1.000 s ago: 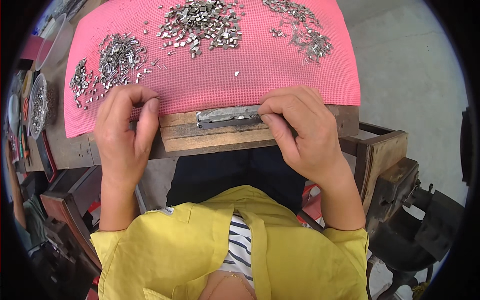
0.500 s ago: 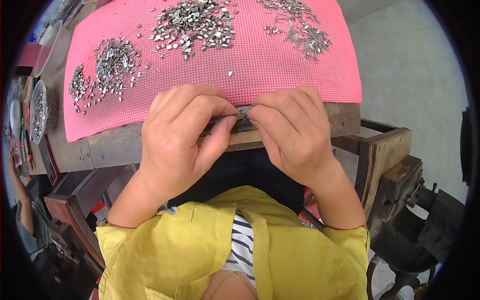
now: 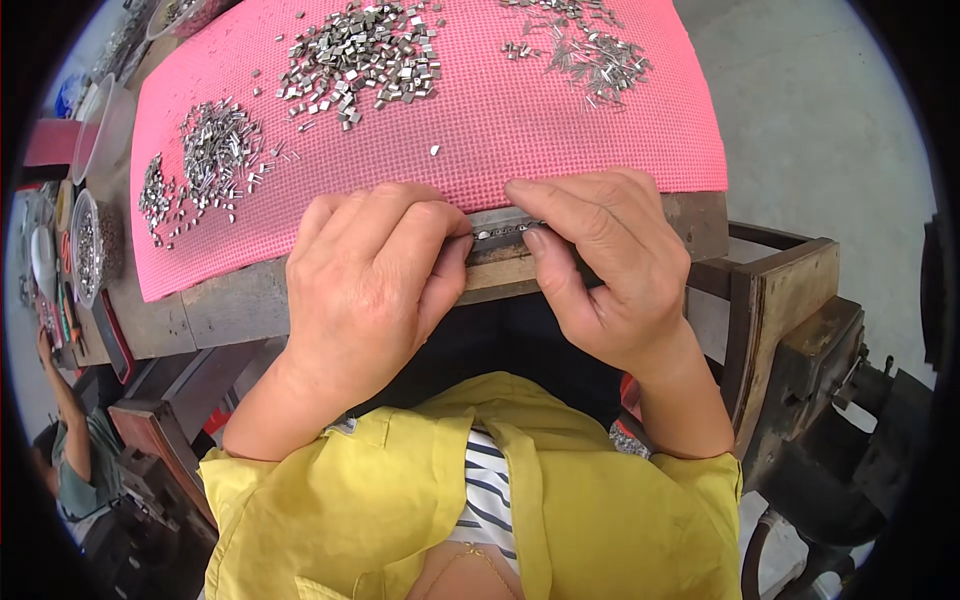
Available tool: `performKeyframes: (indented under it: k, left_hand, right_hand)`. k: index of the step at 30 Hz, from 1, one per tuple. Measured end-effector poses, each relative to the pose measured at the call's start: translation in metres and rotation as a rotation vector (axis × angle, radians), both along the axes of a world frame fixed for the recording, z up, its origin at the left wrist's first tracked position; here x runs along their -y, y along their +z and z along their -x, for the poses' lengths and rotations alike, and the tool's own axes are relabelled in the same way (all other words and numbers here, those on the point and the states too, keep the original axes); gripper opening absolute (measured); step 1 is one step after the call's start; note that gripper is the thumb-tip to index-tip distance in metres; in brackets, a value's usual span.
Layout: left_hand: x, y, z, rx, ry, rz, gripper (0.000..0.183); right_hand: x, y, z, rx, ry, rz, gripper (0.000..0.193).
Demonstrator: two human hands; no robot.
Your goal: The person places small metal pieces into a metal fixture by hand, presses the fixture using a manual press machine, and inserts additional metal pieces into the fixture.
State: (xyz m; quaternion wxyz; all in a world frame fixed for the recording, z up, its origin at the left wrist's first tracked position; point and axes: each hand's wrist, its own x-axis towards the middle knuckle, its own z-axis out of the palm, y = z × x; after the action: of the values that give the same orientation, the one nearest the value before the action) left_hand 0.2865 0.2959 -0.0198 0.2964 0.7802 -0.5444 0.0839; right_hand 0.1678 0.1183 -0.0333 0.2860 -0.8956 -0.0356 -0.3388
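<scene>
- The person's left hand (image 3: 370, 285) is bent over the left part of a narrow, dark metal strip fixture (image 3: 498, 231), thumb and forefinger drawn close together at its row of tiny silvery parts; whether a piece is pinched between them cannot be told.
- The right hand (image 3: 625, 270) is at the strip's right part, its forefinger and thumb tips parted, the forefinger behind the strip and the thumb at its front; whether it grasps anything cannot be told.
- The strip lies between the two hands, at the near edge of the worn wooden tabletop (image 3: 235, 305), just behind a light-brown wooden block (image 3: 500, 275).
- Beyond the hands, a pink, textured foam mat (image 3: 540, 120) covers much of the tabletop.
- On the mat are a heap of flat, squarish silvery metal pieces (image 3: 360, 60) in the middle, a pile of short silvery metal pins (image 3: 218, 150) at left, and a scatter of thin silvery metal pins (image 3: 605, 65) at right.
- One small, bright silvery piece (image 3: 434, 150) lies alone between the middle heap and the hands.
- Left of the mat stands a clear plastic tub (image 3: 113, 248) containing small metal parts.
</scene>
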Motion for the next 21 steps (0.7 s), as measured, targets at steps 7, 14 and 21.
performKeyframes:
  k: [7, 14, 21]
  left_hand:
    - [-0.005, 0.006, -0.001, -0.035, 0.033, -0.015, 0.019]
    - [-0.028, 0.016, -0.020, -0.422, 0.159, 0.074, 0.026]
    - [-0.076, 0.001, -0.065, 0.020, 0.530, 0.041, 0.014]
  right_hand:
    - [-0.001, 0.005, -0.001, -0.043, 0.010, -0.015, 0.037]
    - [-0.004, 0.019, -0.009, -0.088, 0.056, 0.059, 0.032]
    - [-0.023, 0.031, -0.070, -0.179, 0.232, 0.149, 0.017]
